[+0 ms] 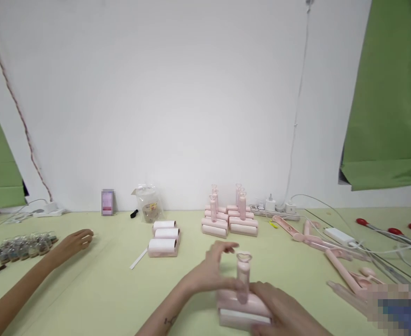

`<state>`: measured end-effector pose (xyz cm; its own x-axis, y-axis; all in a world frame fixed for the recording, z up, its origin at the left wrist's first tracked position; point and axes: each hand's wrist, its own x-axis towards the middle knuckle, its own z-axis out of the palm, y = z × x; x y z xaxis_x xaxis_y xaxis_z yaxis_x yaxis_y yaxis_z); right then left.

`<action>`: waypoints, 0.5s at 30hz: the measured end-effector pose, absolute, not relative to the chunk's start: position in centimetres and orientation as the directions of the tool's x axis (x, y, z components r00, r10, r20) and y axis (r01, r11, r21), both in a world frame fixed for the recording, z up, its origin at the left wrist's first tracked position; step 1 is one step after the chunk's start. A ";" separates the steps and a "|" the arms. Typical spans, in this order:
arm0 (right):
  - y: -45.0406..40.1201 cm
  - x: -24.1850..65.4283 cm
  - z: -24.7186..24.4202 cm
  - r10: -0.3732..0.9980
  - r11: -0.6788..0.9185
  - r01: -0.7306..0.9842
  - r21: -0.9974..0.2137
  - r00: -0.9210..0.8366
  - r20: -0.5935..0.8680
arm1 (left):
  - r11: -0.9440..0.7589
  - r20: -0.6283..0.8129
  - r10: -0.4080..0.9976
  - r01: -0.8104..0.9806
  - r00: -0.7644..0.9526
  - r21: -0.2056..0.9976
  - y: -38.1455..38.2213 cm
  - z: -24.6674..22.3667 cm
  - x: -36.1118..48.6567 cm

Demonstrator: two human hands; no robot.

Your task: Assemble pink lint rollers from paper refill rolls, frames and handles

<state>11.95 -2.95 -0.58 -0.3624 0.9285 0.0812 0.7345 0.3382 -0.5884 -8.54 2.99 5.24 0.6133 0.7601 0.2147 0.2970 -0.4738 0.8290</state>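
A pink lint roller [243, 305] with an upright clear-pink handle, topped by a heart-shaped loop, is near the front edge of view. My right hand [282, 305] wraps around its right end. Reaching in from the left, my left hand [212, 270] has its fingers apart; its thumb is against or just in front of the handle's lower part, I cannot tell which. Beyond my hands, several similar lint rollers [243, 227] stand in two rows with handles up. Three white sticky rolls [162, 246] in pink shells lie to the left, beside a white strip [138, 258].
Another person's hand [77, 243] rests at left, near several small glass jars [25, 247]. Loose pink handle parts [345, 270], white cables and red-ended tools [396, 231] crowd the right. A clear bag [151, 207] and a power strip [278, 213] are along the wall.
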 end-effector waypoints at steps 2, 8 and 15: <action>-1.7 13.4 -0.5 0.941 0.333 0.771 -0.543 -0.308 0.140 | -0.476 0.325 0.870 0.461 0.371 0.749 4.6 4.6 -11.2; 5.2 17.8 -0.3 0.971 0.139 0.803 -0.579 0.005 0.240 | 0.098 0.407 0.855 0.871 -0.321 0.481 8.3 0.1 -19.2; 10.9 17.6 -1.9 0.940 0.148 0.790 -0.595 0.074 0.332 | 0.051 0.401 0.832 0.772 -0.384 0.634 8.8 -1.8 -20.0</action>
<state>17.63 10.91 -1.85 0.0739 0.9404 0.3318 0.7904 0.1476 -0.5945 -19.97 8.76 -1.80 -0.3842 0.8316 0.4011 0.7716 0.0507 0.6341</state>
